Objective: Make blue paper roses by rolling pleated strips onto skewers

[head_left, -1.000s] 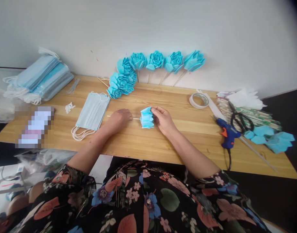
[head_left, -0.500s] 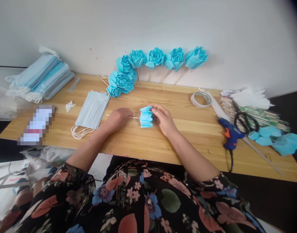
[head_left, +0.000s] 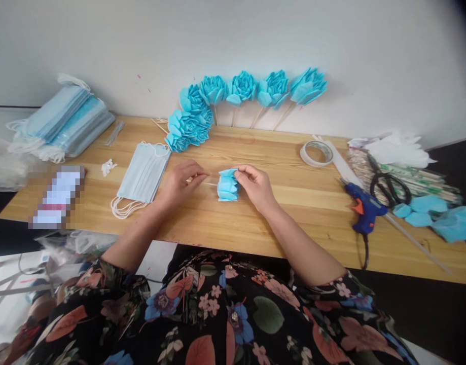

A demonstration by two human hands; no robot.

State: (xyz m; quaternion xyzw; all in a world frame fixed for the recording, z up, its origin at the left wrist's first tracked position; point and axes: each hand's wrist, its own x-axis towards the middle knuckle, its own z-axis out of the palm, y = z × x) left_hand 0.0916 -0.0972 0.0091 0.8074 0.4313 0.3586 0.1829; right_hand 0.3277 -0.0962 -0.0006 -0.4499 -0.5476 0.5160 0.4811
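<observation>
A half-made blue fabric flower (head_left: 227, 186) on a thin wooden stick (head_left: 209, 183) lies across the middle of the wooden table (head_left: 255, 223). My left hand (head_left: 180, 181) is closed in a pinch on the stick just left of the flower. My right hand (head_left: 255, 185) is closed on the flower's right side, fingertips pinching its top petals. A flat pile of blue face masks (head_left: 143, 175) lies just left of my left hand.
Several finished blue flowers (head_left: 240, 91) lean on the wall at the back. A stack of masks (head_left: 63, 121) sits far left. At right are a tape roll (head_left: 315, 153), a blue glue gun (head_left: 364, 208), scissors (head_left: 388, 187), sticks and cut blue petals (head_left: 434, 213).
My left hand has lifted slightly and tightened into a pinch on the stick. My right hand's fingers have shifted onto the flower's top. The flower stays in place.
</observation>
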